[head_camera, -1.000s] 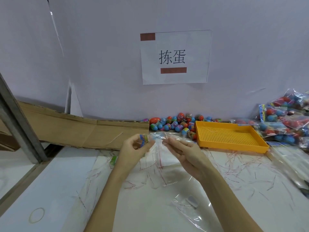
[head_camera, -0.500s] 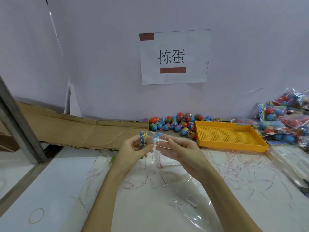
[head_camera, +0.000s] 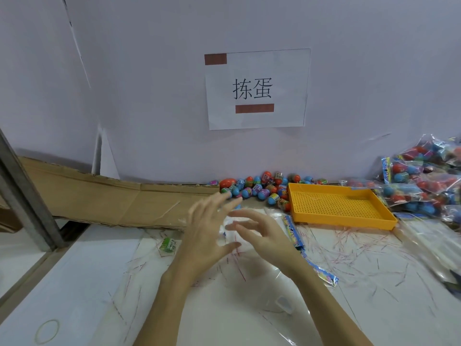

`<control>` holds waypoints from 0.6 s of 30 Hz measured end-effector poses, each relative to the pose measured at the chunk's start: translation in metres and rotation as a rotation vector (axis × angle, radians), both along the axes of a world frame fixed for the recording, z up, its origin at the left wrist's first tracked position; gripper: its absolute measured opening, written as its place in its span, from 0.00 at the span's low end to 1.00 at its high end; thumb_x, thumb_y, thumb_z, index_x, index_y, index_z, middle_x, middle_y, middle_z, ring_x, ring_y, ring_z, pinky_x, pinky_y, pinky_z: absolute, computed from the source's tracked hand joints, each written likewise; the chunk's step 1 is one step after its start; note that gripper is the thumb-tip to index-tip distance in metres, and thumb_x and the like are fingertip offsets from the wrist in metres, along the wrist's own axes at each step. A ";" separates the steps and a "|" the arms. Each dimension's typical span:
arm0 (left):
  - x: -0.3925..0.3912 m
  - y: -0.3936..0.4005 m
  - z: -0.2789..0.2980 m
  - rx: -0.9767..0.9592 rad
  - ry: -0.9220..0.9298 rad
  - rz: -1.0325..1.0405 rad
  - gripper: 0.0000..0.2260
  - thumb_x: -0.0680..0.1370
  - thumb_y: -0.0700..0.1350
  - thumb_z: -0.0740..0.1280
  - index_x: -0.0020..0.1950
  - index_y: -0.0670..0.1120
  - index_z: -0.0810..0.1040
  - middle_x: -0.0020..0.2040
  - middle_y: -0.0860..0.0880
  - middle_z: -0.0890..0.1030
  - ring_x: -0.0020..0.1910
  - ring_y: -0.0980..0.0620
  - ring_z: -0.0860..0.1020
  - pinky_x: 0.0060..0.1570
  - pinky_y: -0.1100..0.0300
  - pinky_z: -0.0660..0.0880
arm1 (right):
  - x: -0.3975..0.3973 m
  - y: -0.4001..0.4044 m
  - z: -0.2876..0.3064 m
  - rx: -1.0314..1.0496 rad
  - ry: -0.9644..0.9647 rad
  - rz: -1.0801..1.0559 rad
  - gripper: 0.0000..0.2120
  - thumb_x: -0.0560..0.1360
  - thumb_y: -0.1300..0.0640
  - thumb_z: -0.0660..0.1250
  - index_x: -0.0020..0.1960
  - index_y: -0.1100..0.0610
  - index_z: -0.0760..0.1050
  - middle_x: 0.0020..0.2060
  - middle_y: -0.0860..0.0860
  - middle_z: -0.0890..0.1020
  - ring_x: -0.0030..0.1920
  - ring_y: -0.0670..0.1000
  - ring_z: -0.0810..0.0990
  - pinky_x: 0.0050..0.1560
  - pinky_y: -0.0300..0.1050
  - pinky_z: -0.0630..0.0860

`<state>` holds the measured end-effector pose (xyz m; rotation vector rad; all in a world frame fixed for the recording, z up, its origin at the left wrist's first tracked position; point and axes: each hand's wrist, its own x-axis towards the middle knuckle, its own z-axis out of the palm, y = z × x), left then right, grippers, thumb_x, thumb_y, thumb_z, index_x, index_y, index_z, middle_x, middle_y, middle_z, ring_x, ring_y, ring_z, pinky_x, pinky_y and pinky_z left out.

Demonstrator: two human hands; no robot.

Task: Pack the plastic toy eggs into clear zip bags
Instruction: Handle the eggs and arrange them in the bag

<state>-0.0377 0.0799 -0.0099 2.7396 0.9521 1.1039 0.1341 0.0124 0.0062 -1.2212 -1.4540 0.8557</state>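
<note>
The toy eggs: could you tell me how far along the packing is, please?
Done: a heap of filled bags lies at the right. In hand: nothing; the left hand and right hand hover open above a flat clear bag. Left: the loose eggs by the wall, beside the empty yellow tray.

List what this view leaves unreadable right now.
- Head view: the clear bag under the hands is mostly hidden by the left hand and right hand.
- Fingertips blurred by motion; contact unclear.
- Filled bags cut off by the right edge.
- Egg labels too small to read.
</note>
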 end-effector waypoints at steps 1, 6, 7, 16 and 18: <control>0.004 -0.003 0.000 0.049 0.046 0.000 0.37 0.73 0.55 0.79 0.79 0.54 0.68 0.75 0.54 0.72 0.76 0.53 0.67 0.78 0.45 0.58 | -0.004 0.000 -0.001 0.032 -0.039 0.013 0.14 0.82 0.62 0.65 0.66 0.52 0.79 0.58 0.46 0.84 0.58 0.45 0.84 0.61 0.46 0.78; 0.008 -0.010 0.007 0.058 0.007 -0.007 0.29 0.70 0.37 0.80 0.70 0.46 0.79 0.51 0.51 0.86 0.49 0.49 0.83 0.50 0.52 0.82 | -0.012 0.000 -0.008 0.173 -0.268 0.016 0.14 0.80 0.60 0.63 0.56 0.47 0.84 0.49 0.35 0.85 0.54 0.39 0.83 0.56 0.27 0.72; 0.006 -0.009 0.007 0.019 -0.006 -0.008 0.27 0.71 0.36 0.79 0.69 0.46 0.80 0.52 0.50 0.86 0.49 0.48 0.84 0.49 0.52 0.82 | -0.010 0.001 -0.009 0.194 -0.293 -0.004 0.13 0.80 0.59 0.64 0.56 0.48 0.84 0.48 0.33 0.85 0.54 0.38 0.83 0.55 0.26 0.72; -0.006 -0.002 0.010 -0.098 -0.065 0.016 0.11 0.76 0.42 0.77 0.59 0.46 0.84 0.50 0.51 0.85 0.47 0.53 0.81 0.49 0.55 0.80 | -0.013 0.006 -0.013 0.308 -0.357 -0.098 0.13 0.81 0.60 0.66 0.60 0.47 0.84 0.50 0.30 0.83 0.55 0.38 0.82 0.57 0.29 0.74; -0.005 -0.003 0.009 -0.144 -0.085 -0.004 0.18 0.76 0.44 0.78 0.65 0.48 0.81 0.52 0.52 0.84 0.47 0.55 0.80 0.50 0.60 0.78 | -0.015 0.005 -0.013 0.297 -0.346 -0.093 0.14 0.82 0.61 0.64 0.60 0.48 0.83 0.50 0.36 0.85 0.55 0.41 0.83 0.57 0.31 0.75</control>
